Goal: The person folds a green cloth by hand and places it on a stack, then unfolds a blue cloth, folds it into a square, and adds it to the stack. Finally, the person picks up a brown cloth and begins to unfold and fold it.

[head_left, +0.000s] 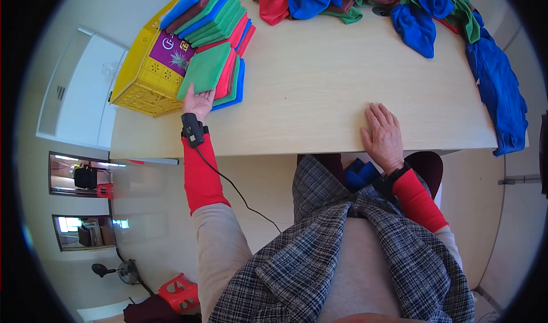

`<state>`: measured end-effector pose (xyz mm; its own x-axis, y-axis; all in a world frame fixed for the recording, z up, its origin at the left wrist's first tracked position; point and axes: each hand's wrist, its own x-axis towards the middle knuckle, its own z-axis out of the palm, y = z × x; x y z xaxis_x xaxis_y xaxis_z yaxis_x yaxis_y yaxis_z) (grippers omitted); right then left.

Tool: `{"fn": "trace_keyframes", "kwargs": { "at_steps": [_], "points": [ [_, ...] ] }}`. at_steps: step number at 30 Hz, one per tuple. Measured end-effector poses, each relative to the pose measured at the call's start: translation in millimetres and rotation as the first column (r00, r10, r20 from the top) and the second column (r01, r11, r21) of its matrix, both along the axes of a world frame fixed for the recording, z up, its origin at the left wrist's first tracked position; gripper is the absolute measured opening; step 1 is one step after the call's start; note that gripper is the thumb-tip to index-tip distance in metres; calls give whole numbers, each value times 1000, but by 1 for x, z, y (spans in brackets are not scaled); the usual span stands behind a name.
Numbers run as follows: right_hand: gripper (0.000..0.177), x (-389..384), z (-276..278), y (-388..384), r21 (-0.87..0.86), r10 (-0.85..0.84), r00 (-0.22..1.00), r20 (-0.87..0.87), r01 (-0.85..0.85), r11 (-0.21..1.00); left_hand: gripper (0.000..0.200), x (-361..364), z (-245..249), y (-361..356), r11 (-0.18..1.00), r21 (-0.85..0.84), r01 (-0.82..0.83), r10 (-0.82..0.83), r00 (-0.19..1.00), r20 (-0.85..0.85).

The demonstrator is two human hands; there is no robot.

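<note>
Palm up, my left hand [198, 101] met the folded green cloth [206, 67] at its near edge, far left, grip unclear; my right hand [383, 137] lay flat, unclenched, on the desk [314, 94]. Light, level support seemed best.

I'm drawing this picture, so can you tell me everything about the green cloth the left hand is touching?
The green cloth is plain, folded into a neat, flat, four-sided pad, and looks soft. Its broad face shows, and it lies over a red folded cloth, beside the yellow crate. The left hand touches its near edge; I can't tell whether it is gripping it.
</note>
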<state>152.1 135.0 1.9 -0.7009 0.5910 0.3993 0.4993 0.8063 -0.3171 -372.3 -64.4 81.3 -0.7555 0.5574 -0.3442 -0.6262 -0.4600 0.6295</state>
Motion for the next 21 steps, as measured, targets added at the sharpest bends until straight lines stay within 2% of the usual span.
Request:
{"fn": "trace_keyframes", "kwargs": {
  "at_steps": [3,4,7,8,11,12,15,16,17,18,19,21],
  "points": [
    [52,1,0,0,0,-7,1000,2,7,1000,46,-5,-10,-1,980,-199,-23,5,996,-92],
    [52,1,1,0,-1,-8,1000,4,8,1000,46,-6,-11,-2,980,-198,-22,3,996,-92],
    [52,1,1,0,-3,-8,1000,8,8,1000,54,-8,-14,-12,913,-402,65,-155,968,-197],
    [52,1,1,0,-2,-9,1000,8,9,1000,54,-5,-15,-13,914,-401,64,-155,968,-197],
    [52,1,1,0,-4,-5,1000,10,5,1000,53,5,-20,-20,807,-590,-18,-158,957,-244],
    [52,0,0,-1,-2,-5,1000,10,5,1000,53,8,-20,-24,806,-591,-19,-156,957,-244],
    [51,1,0,0,0,-11,1000,10,11,1000,52,19,-17,-31,653,-709,-267,-260,800,-541],
    [51,1,0,0,2,-12,1000,9,12,1000,52,28,-15,-32,651,-711,-266,-262,801,-539],
    [51,1,0,0,5,-12,1000,8,12,1000,56,39,-15,-30,495,-618,-612,-407,465,-786],
    [51,1,0,-1,7,-12,1000,7,12,1000,61,57,-9,-24,378,-341,-861,-586,62,-808],
    [51,1,0,-1,5,-13,1000,10,13,1000,67,71,-5,-18,338,38,-941,-747,-292,-597],
    [51,1,1,-1,8,-11,1000,9,11,1000,72,91,1,-7,368,8,-930,-782,-314,-538]
  ]
}}
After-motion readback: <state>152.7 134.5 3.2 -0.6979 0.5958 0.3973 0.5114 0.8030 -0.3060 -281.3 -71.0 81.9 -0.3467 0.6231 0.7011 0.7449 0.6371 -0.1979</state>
